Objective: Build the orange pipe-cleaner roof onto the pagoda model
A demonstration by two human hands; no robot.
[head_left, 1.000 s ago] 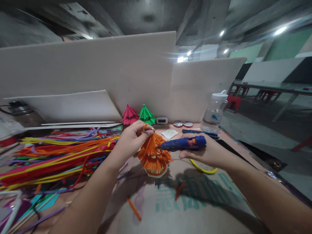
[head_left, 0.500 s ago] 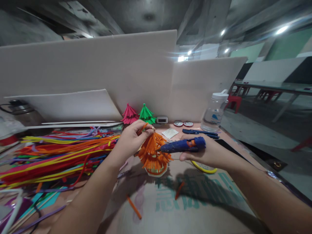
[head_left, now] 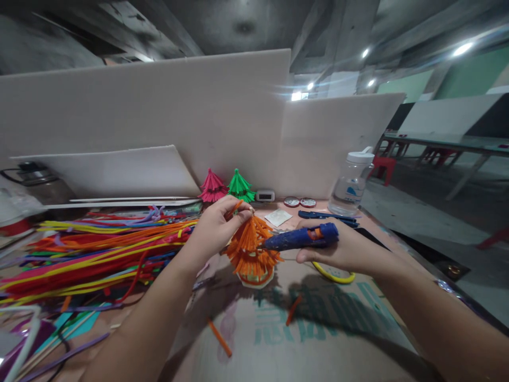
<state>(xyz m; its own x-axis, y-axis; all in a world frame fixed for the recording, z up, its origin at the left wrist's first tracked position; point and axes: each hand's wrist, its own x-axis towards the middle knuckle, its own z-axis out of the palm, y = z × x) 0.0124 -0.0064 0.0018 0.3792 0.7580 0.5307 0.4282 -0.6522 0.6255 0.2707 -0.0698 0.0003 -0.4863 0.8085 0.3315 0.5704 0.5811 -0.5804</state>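
Observation:
An orange tree made of pipe-cleaner pieces (head_left: 252, 253) stands on the brown cardboard sheet (head_left: 318, 329) in the middle. My left hand (head_left: 214, 229) is closed, pinching the tree's top with its fingertips. My right hand (head_left: 342, 246) grips a blue glue gun (head_left: 303, 237) held level, its nozzle touching the tree's right side. A yellow ring (head_left: 336, 275) lies under my right hand.
A heap of many-coloured pipe cleaners (head_left: 87, 254) covers the left. A pink tree (head_left: 213, 187) and a green tree (head_left: 239, 186) stand at the white partition (head_left: 159, 111). A clear bottle (head_left: 352, 181), two round tins (head_left: 299, 202), a white packet (head_left: 278, 217) and loose orange bits (head_left: 218, 338) lie about.
The glue gun's nozzle has shifted slightly up and into the tree's right side. My left hand keeps its pinch on the top.

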